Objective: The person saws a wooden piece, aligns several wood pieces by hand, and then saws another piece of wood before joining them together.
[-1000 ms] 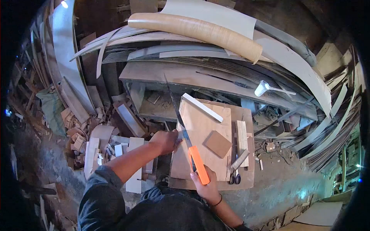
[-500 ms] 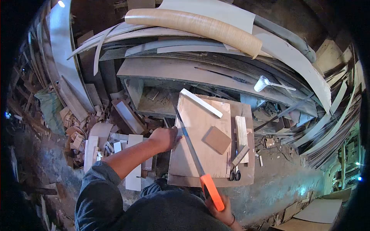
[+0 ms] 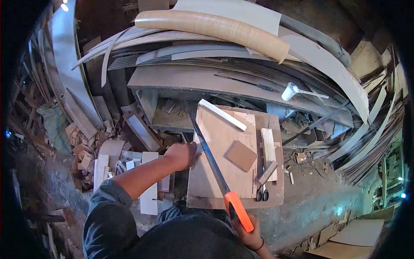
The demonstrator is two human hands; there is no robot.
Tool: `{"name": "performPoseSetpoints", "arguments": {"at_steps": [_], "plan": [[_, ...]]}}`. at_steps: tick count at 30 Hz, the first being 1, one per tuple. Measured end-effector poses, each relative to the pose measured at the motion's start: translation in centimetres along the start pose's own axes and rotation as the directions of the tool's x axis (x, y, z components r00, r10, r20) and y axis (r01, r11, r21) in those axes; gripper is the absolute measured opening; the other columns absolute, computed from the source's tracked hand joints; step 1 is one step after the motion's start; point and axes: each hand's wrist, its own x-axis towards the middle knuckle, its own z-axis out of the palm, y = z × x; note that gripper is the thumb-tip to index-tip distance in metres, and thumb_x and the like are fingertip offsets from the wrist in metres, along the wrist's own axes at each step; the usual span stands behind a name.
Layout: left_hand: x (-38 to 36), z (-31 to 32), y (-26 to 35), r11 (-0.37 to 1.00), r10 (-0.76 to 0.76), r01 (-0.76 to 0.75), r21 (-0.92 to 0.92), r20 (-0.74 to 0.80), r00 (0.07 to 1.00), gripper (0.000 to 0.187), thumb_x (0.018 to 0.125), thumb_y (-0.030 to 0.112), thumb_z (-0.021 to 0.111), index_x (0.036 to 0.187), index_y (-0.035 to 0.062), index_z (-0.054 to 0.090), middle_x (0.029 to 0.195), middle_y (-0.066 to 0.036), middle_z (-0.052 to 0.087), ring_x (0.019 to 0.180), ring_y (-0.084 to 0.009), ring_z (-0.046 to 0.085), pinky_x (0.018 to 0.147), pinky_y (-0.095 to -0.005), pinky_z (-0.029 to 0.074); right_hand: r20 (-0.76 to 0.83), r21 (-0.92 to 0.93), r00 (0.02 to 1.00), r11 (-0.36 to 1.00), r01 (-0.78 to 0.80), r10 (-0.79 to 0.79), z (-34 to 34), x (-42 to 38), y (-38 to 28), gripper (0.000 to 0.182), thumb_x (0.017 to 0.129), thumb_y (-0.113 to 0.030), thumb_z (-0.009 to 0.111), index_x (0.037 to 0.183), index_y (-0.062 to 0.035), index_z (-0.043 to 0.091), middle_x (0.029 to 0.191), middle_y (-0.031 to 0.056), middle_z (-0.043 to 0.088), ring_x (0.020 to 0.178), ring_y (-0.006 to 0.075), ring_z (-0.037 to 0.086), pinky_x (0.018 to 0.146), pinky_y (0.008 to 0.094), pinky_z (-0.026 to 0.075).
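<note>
My right hand grips the orange handle of a handsaw, low in the view near my body. The blade runs up and left across the left edge of a plywood board. My left hand presses on a small piece at that left edge, right beside the blade. The board lies on a larger wooden base. On the board rest a small brown square and a white strip.
A pale wood strip, a short offcut and scissors lie at the board's right side. Offcuts litter the floor at left. Stacked sheets, a rolled veneer and a white cup sit behind.
The saw was drawn back toward me from one second ago, the handle moving from over the board to off its near edge. Since half a second ago it has barely shifted. My left hand stayed put.
</note>
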Motion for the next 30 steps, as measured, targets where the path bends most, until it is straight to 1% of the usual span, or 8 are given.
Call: {"name": "performPoseSetpoints", "arguments": {"at_steps": [11, 15, 19, 22, 25, 26, 28, 30], "plan": [[0.2, 0.5, -0.4, 1.0, -0.027, 0.027, 0.008, -0.013, 1.0, 0.043, 0.097, 0.041, 0.045, 0.102, -0.0006, 0.054, 0.087, -0.024, 0.068, 0.078, -0.0412, 0.068, 0.067, -0.052, 0.054, 0.042, -0.056, 0.999, 0.998, -0.004, 0.006, 2.9, 7.0, -1.7, 0.017, 0.084, -0.013, 0.069, 0.086, 0.0005, 0.059, 0.069, 0.0087, 0.06, 0.063, 0.0172, 0.058, 0.061, 0.0312, 0.047], [0.0, 0.2, 0.1, 0.999, -0.045, 0.045, 0.001, -0.012, 0.999, 0.043, 0.096, 0.04, 0.048, 0.101, -0.0021, 0.054, 0.084, -0.025, 0.067, 0.078, -0.0427, 0.067, 0.068, -0.0523, 0.054, 0.072, -0.135, 0.993, 0.986, 0.103, -0.094, 2.2, 4.6, 0.2, 0.016, 0.084, -0.012, 0.069, 0.086, 0.0, 0.059, 0.07, 0.0091, 0.059, 0.063, 0.0206, 0.058, 0.061, 0.0317, 0.047], [0.2, 0.9, -0.4, 1.0, -0.025, 0.025, 0.011, -0.019, 1.0, 0.044, 0.096, 0.04, 0.05, 0.099, -0.0034, 0.055, 0.08, -0.025, 0.067, 0.075, -0.0436, 0.067, 0.067, -0.0525, 0.053, 0.023, -0.137, 1.0, 0.991, -0.001, 0.004, -2.6, -3.5, 1.9, 0.015, 0.081, -0.01, 0.071, 0.085, -0.0013, 0.06, 0.073, 0.0104, 0.06, 0.065, 0.0224, 0.059, 0.063, 0.0338, 0.047], [0.1, 0.8, -0.1, 0.999, -0.03, 0.03, -0.015, -0.015, 0.999, 0.045, 0.096, 0.04, 0.049, 0.1, -0.0047, 0.055, 0.079, -0.025, 0.066, 0.075, -0.0433, 0.067, 0.067, -0.0524, 0.053, 0.05, -0.034, 0.995, 0.995, -0.09, 0.092, -5.7, -9.2, 0.8, 0.014, 0.079, -0.009, 0.072, 0.085, -0.0015, 0.062, 0.074, 0.0106, 0.06, 0.064, 0.0205, 0.059, 0.063, 0.0344, 0.048], [0.0, 0.3, 0.1, 1.0, -0.019, 0.019, -0.018, -0.016, 1.0, 0.046, 0.097, 0.04, 0.047, 0.102, -0.0058, 0.054, 0.078, -0.025, 0.066, 0.075, -0.0433, 0.067, 0.067, -0.0525, 0.054, -0.113, 0.015, 0.982, 0.988, -0.153, 0.154, -6.7, -16.7, 8.0, 0.059, 0.087, -0.018, 0.072, 0.135, -0.0037, 0.042, 0.118, 0.0087, 0.056, 0.097, 0.0197, 0.058, 0.082, 0.0332, 0.051], [0.0, 0.3, 0.3, 1.0, -0.028, 0.028, -0.01, -0.017, 0.999, 0.046, 0.097, 0.04, 0.046, 0.102, -0.0054, 0.055, 0.079, -0.025, 0.067, 0.075, -0.0428, 0.067, 0.067, -0.0523, 0.054, -0.085, 0.255, 0.957, 0.934, -0.249, 0.278, -7.4, -16.9, 9.4, 0.054, 0.086, -0.017, 0.072, 0.132, -0.0033, 0.045, 0.113, 0.0078, 0.058, 0.092, 0.0186, 0.058, 0.077, 0.0315, 0.051], [0.0, -0.1, 0.2, 0.998, -0.055, 0.055, 0.012, -0.024, 0.998, 0.047, 0.098, 0.04, 0.043, 0.102, -0.0046, 0.055, 0.08, -0.024, 0.067, 0.077, -0.0418, 0.067, 0.068, -0.0518, 0.054, 0.067, 0.664, 0.878, 0.636, -0.393, 0.473, -8.2, -15.8, 10.4, 0.046, 0.086, -0.017, 0.072, 0.125, -0.0024, 0.051, 0.102, 0.0059, 0.061, 0.082, 0.0164, 0.059, 0.068, 0.0282, 0.05], [0.2, -0.5, -0.2, 0.998, -0.058, 0.057, 0.029, 0.006, 0.998, 0.046, 0.098, 0.04, 0.043, 0.103, -0.0048, 0.054, 0.08, -0.024, 0.067, 0.078, -0.0421, 0.067, 0.068, -0.052, 0.054, 0.156, 0.67, 0.909, 0.634, -0.386, 0.387, -7.7, -14.2, 8.5, 0.034, 0.085, -0.016, 0.072, 0.112, -0.0025, 0.057, 0.088, 0.003, 0.059, 0.071, 0.0135, 0.056, 0.058, 0.0254, 0.045]]}}
